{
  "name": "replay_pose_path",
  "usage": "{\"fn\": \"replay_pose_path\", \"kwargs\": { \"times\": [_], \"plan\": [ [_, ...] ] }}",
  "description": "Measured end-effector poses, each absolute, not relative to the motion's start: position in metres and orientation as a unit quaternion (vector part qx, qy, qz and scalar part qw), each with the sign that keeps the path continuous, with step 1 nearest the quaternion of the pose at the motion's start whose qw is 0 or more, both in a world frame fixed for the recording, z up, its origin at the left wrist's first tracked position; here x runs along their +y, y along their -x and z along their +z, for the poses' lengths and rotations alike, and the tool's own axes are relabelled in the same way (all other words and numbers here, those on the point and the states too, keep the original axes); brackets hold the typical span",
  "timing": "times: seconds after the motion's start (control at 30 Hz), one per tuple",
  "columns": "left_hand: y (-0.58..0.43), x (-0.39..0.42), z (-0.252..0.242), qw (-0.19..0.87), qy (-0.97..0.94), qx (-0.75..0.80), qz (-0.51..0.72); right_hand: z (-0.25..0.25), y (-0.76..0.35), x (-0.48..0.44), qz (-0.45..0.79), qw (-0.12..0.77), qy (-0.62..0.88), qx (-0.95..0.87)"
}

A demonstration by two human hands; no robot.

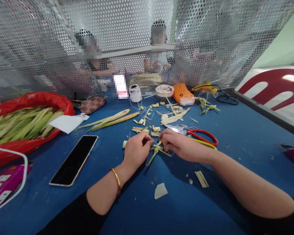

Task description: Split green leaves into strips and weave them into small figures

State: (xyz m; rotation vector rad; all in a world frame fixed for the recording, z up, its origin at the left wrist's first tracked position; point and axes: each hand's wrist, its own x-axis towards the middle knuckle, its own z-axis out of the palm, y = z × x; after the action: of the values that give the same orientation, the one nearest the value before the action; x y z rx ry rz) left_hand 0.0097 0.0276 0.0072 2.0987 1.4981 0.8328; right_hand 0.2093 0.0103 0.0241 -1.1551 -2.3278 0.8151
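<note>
A small knotted corn husk piece [156, 150], green with a stem pointing toward me, lies between my hands on the blue table. My left hand [136, 147], with a gold bangle on its wrist, pinches at its left side. From the right, my right hand [173, 143] closes its bent fingers close above the knot. A fine pale thread [156, 142] shows between the two sets of fingertips; the fingertips partly hide it. Scissors [178, 129] with red and yellow handles lie just beyond my right hand. Cut husk bits [155, 129] are scattered ahead of both hands.
Left are a red bag [39, 97] of husks, a phone [74, 160] and a power strip [8, 184]. Behind stand a checkered pouch [93, 105], a white thread spool [135, 93], a bowl [164, 91], an orange tissue pack [183, 94] and a yellow glue gun [205, 87], before a perforated screen.
</note>
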Motion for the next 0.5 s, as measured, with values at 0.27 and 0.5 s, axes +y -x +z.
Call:
{"fn": "replay_pose_path", "kwargs": {
  "times": [0.27, 0.5],
  "plan": [
    [-0.009, 0.028, 0.009, 0.171, -0.754, 0.583, 0.249, 0.028, -0.202, 0.008, 0.371, 0.269, 0.391, -0.798],
    [-0.009, 0.028, 0.008, 0.166, -0.758, 0.584, 0.237, 0.008, -0.188, 0.011, 0.462, 0.295, 0.459, -0.699]
  ]
}}
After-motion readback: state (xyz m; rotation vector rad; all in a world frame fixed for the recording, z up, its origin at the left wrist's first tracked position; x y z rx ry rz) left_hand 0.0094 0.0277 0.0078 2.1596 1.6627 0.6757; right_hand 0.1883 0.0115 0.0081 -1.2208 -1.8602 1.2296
